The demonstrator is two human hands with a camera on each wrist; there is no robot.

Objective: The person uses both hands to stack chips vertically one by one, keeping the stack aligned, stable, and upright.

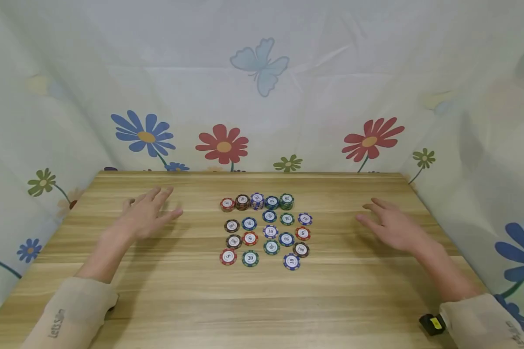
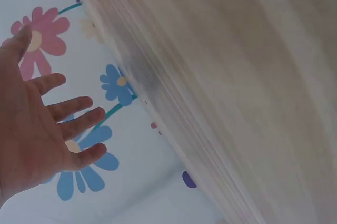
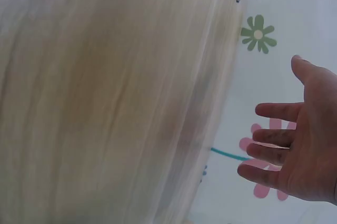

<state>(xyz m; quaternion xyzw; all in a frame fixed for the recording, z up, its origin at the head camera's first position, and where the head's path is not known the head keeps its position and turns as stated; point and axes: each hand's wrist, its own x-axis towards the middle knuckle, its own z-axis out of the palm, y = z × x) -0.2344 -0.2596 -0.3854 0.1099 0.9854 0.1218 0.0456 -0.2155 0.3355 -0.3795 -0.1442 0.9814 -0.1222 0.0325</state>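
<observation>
1) Clock is centred on your loose chips in the head view, 12 being the far side; backdrop cloth (image 1: pixel 183 87) stands at 12 and wraps to 9 and 3, printed with flowers and a pale blue butterfly at 12
2) Wooden table (image 1: pixel 201 303) runs under all the chips
3) Your beige sleeves: left sleeve (image 1: pixel 82 300) at 8, right sleeve (image 1: pixel 476 320) near 4, dark lettering on both
4) Your left hand (image 1: pixel 146 215) is over the table at 9, wide, fingers spread, well apart from the chips; the left wrist view confirms the spread
5) Your right hand (image 1: pixel 392 226) is over the table at 3, also wide, fingers apart, well apart from the chips
6) Loose chips (image 1: pixel 270 231) lie flat at your clock's centre, fifteen in uneven columns, marked 5, 10, 20, 50 and 100
7) Chip stacks (image 1: pixel 257 200), five side by side at 12: red, black, purple-blue, dark blue, green, running from the 9 side to the 3 side
8) Black device (image 1: pixel 432 324) with a yellow label at 4, by your right cuff
9) Single chips: red 5 chip (image 1: pixel 228 257) at 8, dark blue 50 chip (image 1: pixel 269 216) at 12, near the stacks
</observation>
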